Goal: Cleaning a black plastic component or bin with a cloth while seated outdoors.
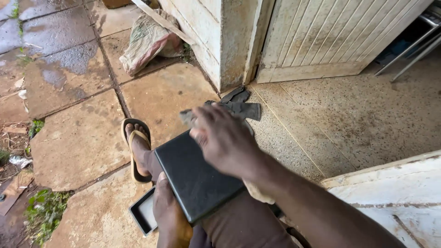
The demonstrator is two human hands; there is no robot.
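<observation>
Damp stone slabs [78, 138] pave the yard on the left, and a speckled concrete floor [363, 119] runs from the doorway on the right, where a cream boarded door [330, 36] stands beside a stained wall corner [229, 41]. A crumpled sack [147, 39] slumps against the wall's foot, and dark rags [241, 104] lie on the threshold.

Someone sits low here, knee up in brown trousers [243, 225], one foot in a yellow-strapped flip-flop [135, 149] planted on the slabs. Across the thigh rests a flat black rectangular case [193, 177], its long axis running from the lower right up toward the foot, tilted away from the body.

The right hand [225, 140] lies over the case's far upper corner, fingers [202, 117] curled around a greyish cloth [187, 117] pressed near that edge. The left hand [170, 216] sits lower and nearer the body, fingers closed on the case's near left edge, steadying it. The right hand is the one on the top face, with most of the case's surface lying below and behind its fingers. Under the left hand a smaller grey tray-like lid [143, 213] peeks out.
</observation>
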